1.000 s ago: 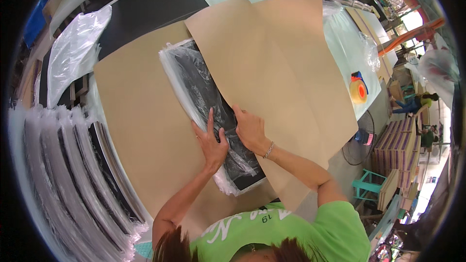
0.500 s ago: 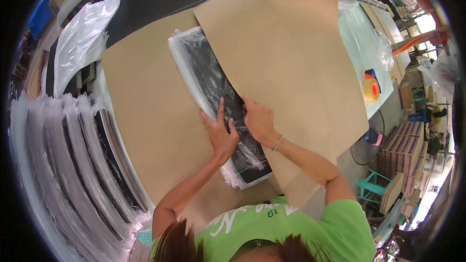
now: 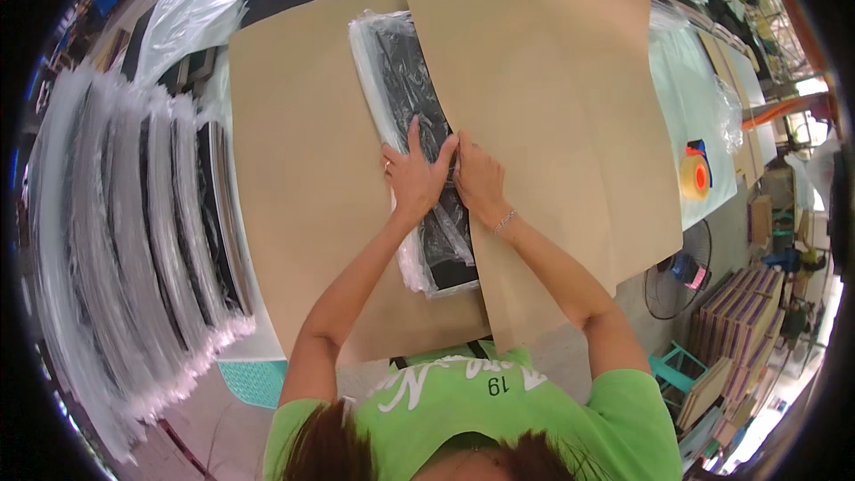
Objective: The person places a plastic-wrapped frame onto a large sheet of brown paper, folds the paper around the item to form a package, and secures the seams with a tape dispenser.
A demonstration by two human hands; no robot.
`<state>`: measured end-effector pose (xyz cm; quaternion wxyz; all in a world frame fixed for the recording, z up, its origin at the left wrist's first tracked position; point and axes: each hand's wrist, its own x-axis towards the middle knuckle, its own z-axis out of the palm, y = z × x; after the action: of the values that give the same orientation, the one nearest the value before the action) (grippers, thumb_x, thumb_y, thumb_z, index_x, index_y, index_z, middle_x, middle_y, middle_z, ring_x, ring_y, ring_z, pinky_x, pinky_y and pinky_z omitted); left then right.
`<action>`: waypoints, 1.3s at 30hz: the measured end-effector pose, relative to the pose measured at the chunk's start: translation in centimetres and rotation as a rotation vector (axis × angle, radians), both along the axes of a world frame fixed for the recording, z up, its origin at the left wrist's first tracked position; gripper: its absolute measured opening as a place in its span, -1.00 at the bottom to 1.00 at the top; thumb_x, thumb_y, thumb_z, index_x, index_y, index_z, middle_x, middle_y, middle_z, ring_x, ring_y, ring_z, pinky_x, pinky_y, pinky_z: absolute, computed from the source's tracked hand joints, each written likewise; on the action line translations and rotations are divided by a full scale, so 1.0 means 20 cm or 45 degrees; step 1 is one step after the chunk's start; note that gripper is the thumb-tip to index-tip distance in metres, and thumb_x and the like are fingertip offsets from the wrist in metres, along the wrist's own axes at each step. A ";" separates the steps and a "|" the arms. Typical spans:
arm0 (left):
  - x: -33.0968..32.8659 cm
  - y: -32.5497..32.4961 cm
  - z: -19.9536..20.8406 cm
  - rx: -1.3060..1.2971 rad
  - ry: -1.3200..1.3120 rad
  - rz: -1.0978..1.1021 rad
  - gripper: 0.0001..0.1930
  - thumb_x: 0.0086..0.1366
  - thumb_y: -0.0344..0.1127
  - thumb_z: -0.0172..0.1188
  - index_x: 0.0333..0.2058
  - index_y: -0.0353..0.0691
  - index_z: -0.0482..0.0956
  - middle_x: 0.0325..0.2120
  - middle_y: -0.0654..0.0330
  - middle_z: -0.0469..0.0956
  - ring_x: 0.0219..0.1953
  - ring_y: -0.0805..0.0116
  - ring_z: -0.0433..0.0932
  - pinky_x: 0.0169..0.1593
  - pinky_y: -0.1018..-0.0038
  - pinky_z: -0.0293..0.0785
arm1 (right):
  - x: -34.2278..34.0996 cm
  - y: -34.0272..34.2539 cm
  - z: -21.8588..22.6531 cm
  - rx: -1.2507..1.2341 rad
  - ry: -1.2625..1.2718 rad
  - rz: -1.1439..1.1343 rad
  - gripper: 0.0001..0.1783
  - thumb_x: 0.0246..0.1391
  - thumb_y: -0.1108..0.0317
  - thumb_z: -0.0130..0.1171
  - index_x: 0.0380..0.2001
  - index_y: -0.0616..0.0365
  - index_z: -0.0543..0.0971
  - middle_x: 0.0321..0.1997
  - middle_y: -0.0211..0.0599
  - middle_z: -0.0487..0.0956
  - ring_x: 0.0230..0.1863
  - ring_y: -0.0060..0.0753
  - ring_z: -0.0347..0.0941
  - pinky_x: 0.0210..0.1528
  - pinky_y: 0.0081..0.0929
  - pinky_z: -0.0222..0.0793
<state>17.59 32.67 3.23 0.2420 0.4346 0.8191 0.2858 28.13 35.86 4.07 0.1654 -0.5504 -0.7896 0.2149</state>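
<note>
A long black panel (image 3: 403,58) in clear plastic wrap lies lengthwise on brown kraft paper (image 3: 298,142). Over its right side comes a folded flap of brown paper (image 3: 561,80). My left hand (image 3: 415,183) rests on the wrapped panel with fingers spread, the thumb close to the flap's edge. At that edge my right hand (image 3: 479,183) has its fingers curled on the brown paper, beside the left thumb. What lies beneath the flap is hidden.
Several plastic-wrapped panels (image 3: 125,214) stand in a row at the left. A clear plastic sheet (image 3: 200,9) lies at the far left. To the right are a tape dispenser (image 3: 695,174) on the table, a floor fan (image 3: 681,272), a teal stool (image 3: 674,370) and stacked cartons (image 3: 739,312).
Both hands have slid farther up along the panel and come closer together. The whole view has shifted, so the table's near edge and a teal basket show more.
</note>
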 end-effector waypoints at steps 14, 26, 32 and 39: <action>0.07 0.19 -0.07 -0.257 0.120 0.434 0.14 -0.24 0.51 0.20 0.31 0.33 -0.12 0.09 -0.30 0.08 0.16 -0.29 0.09 0.10 -0.21 -0.02 | 0.16 0.05 -0.07 -0.157 0.250 0.490 -0.67 -0.02 0.28 0.10 -0.20 0.25 0.43 -0.22 -0.03 0.52 -0.17 0.00 0.48 -0.16 -0.14 0.40; 0.08 0.16 -0.10 -0.175 0.195 0.367 -0.01 -0.11 0.43 0.18 0.29 0.33 0.01 0.05 -0.34 0.15 0.15 -0.32 0.14 0.13 -0.18 0.00 | 1.25 0.44 -0.10 -0.349 0.588 0.085 -0.38 0.30 0.19 -0.28 0.31 0.28 -0.05 0.39 -0.03 0.01 0.42 -0.03 -0.17 0.41 -0.14 -0.38; 0.09 0.11 -0.11 -0.162 0.298 0.377 -0.08 -0.01 0.33 0.19 0.28 0.14 0.09 0.03 -0.29 0.18 0.12 -0.24 0.19 0.19 -0.09 -0.01 | 1.43 0.19 -0.18 -0.534 0.471 0.096 -0.38 0.32 0.16 -0.37 0.32 0.27 -0.10 0.43 -0.03 -0.12 0.44 -0.03 -0.27 0.43 -0.21 -0.39; 0.09 0.16 -0.10 -0.163 0.230 0.306 -0.11 0.05 0.28 0.17 0.29 0.09 0.06 0.08 -0.26 0.07 0.16 -0.21 0.09 0.22 -0.09 -0.12 | 0.69 1.80 -0.59 0.528 0.081 0.414 -0.57 0.20 0.44 -0.29 0.09 0.46 0.21 0.35 0.20 0.01 0.35 0.26 -0.08 0.32 0.09 -0.11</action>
<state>19.49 35.79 1.29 0.1588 0.3411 0.9001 0.2196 41.86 71.78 -7.72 0.2629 -0.3636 -0.8892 0.0894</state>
